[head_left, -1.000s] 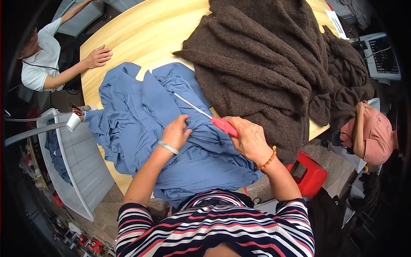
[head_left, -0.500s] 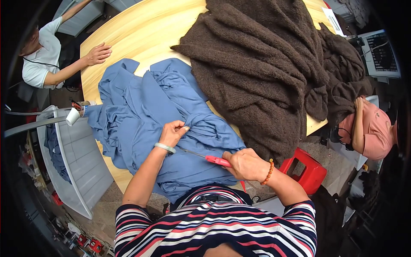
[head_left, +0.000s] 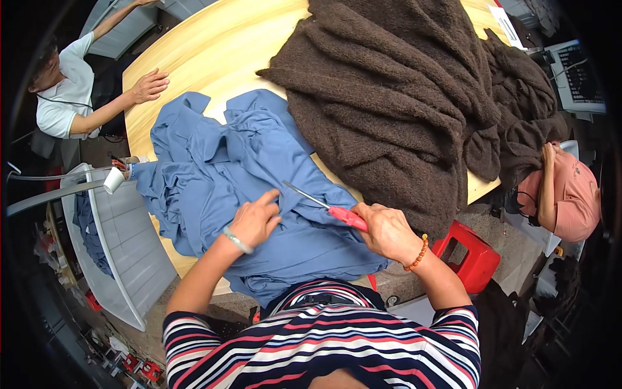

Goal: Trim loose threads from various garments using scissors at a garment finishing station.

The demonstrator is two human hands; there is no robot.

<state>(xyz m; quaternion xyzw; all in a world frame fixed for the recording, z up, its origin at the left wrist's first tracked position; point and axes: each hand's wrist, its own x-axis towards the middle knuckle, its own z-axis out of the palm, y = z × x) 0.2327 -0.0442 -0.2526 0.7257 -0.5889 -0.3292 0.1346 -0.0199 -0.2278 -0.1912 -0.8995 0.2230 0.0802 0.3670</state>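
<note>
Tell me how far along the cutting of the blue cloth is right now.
Done: no finished cut shows; the crumpled blue cloth looks in one piece on the wooden table. In hand: the left hand presses the cloth flat while the right hand holds red-handled scissors over it. Left: apparently most of the cutting.

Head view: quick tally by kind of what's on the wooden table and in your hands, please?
Blue cloth: 1
Brown fuzzy cloth: 1
Red-handled scissors, in the right hand: 1
Left hand rests on the blue cloth.
Total: 3
</note>
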